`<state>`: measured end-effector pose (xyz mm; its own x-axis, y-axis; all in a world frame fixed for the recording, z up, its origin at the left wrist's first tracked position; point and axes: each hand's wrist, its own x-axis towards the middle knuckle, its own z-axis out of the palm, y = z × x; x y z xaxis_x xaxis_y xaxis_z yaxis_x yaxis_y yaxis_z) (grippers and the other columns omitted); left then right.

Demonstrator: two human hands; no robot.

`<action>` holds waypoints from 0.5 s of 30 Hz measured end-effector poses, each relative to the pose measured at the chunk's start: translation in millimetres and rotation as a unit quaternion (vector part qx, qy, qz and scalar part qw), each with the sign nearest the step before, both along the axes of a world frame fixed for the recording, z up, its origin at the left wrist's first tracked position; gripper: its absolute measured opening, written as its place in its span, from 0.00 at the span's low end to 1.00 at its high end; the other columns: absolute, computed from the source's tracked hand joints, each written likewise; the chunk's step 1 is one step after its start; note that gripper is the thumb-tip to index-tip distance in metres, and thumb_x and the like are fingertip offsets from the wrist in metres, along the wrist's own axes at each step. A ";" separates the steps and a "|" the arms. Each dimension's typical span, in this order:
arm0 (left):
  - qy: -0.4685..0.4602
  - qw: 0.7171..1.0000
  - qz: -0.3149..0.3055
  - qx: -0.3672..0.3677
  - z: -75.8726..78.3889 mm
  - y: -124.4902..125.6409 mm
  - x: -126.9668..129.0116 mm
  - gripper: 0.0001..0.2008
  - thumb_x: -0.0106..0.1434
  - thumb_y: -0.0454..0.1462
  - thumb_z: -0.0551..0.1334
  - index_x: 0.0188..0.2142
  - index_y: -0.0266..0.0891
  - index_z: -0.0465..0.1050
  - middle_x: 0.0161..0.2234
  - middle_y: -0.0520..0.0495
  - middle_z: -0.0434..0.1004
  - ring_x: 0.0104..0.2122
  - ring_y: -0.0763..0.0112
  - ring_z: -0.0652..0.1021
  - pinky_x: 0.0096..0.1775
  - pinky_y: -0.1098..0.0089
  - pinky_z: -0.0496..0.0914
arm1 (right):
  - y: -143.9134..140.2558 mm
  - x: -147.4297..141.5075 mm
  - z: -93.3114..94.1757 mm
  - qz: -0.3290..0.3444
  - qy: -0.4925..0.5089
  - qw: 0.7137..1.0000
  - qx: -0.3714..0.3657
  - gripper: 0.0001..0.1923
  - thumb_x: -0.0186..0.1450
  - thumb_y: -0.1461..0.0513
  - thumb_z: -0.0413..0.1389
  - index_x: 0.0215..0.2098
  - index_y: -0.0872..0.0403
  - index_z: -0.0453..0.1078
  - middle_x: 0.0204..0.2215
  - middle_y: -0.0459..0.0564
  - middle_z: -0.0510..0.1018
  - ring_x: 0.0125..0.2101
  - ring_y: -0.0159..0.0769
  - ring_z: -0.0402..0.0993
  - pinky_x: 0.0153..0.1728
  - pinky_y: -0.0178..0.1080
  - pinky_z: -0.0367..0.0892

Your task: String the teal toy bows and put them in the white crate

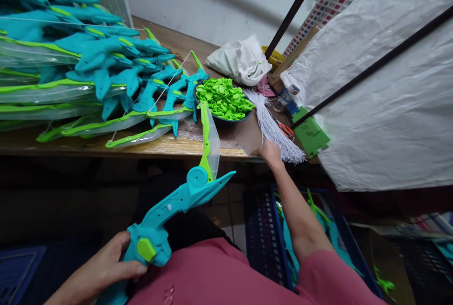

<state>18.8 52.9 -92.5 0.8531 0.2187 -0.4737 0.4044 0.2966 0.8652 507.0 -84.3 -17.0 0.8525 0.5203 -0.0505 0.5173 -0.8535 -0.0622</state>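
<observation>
Down by our lap, our left hand [106, 267] has its fingers wrapped around the grip of a teal toy bow [177, 201], whose green-edged limb rises up past the edge of the wooden table [177, 147]. Our right hand [271, 153] reaches to the bundle of white strings [274, 128], fingers bunched on the strands at the table edge. Just beside the bundle sits a bowl of green plastic pieces [222, 99]. Finished bows [88, 69] lie stacked at the left.
</observation>
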 end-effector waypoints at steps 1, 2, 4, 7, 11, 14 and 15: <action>-0.017 0.999 0.003 -0.036 2.5 2.6 4.2 0.24 0.49 0.48 0.74 0.43 0.40 0.83 0.35 0.44 0.82 0.29 0.62 0.76 0.31 0.67 0.73 | 3.5 -17.0 -1.8 0.023 0.031 0.999 0.035 0.13 0.72 0.57 0.61 0.49 0.58 0.74 0.48 0.54 0.79 0.47 0.41 0.78 0.51 0.49 0.75; -0.033 0.997 0.008 -0.065 5.1 5.4 9.5 0.27 0.48 0.47 0.74 0.47 0.40 0.82 0.37 0.44 0.83 0.30 0.63 0.75 0.32 0.67 0.73 | 7.0 -38.4 -5.7 0.052 0.070 0.994 0.071 0.10 0.72 0.59 0.60 0.47 0.58 0.75 0.46 0.53 0.80 0.46 0.41 0.78 0.50 0.48 0.75; -0.055 0.993 0.020 -0.105 10.2 10.9 23.0 0.32 0.48 0.43 0.75 0.53 0.41 0.80 0.40 0.44 0.83 0.31 0.65 0.75 0.32 0.68 0.73 | 11.7 -93.1 -18.8 0.122 0.164 0.970 0.135 0.06 0.70 0.66 0.57 0.43 0.57 0.77 0.42 0.52 0.82 0.43 0.39 0.78 0.47 0.42 0.73; -0.060 0.988 0.038 -0.135 13.2 16.0 45.7 0.31 0.46 0.41 0.76 0.52 0.40 0.80 0.38 0.44 0.82 0.30 0.67 0.73 0.28 0.71 0.71 | 9.2 -187.2 -45.0 0.219 0.339 0.894 0.196 0.12 0.62 0.71 0.56 0.39 0.54 0.79 0.37 0.47 0.83 0.38 0.34 0.78 0.42 0.34 0.70; -0.069 0.984 0.049 -0.158 5.4 16.3 61.4 0.23 0.43 0.41 0.78 0.39 0.35 0.81 0.29 0.46 0.80 0.25 0.71 0.72 0.23 0.75 0.68 | -4.9 -270.5 -74.6 0.263 0.549 0.763 0.217 0.11 0.55 0.71 0.57 0.31 0.54 0.79 0.32 0.44 0.82 0.34 0.32 0.76 0.39 0.32 0.68; -0.079 0.982 0.054 -0.166 -1.2 14.5 55.9 0.19 0.43 0.41 0.78 0.34 0.34 0.79 0.25 0.49 0.76 0.21 0.75 0.69 0.23 0.75 0.67 | -8.9 -284.5 -89.0 0.217 0.678 0.666 0.222 0.06 0.55 0.66 0.61 0.32 0.56 0.79 0.30 0.46 0.81 0.30 0.33 0.76 0.34 0.34 0.68; -0.079 0.982 0.043 -0.166 -2.3 13.5 51.9 0.19 0.44 0.41 0.78 0.34 0.34 0.79 0.25 0.49 0.76 0.21 0.75 0.69 0.23 0.75 0.67 | -7.3 -284.0 -92.6 0.187 0.713 0.635 0.232 0.06 0.57 0.63 0.63 0.33 0.56 0.79 0.29 0.47 0.81 0.29 0.34 0.76 0.33 0.35 0.69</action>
<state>70.7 66.4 -94.8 0.9071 0.1493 -0.3936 0.2329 0.6009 0.7646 223.1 -91.5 -109.5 -0.0749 0.9137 -0.3995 -0.1849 -0.4064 -0.8948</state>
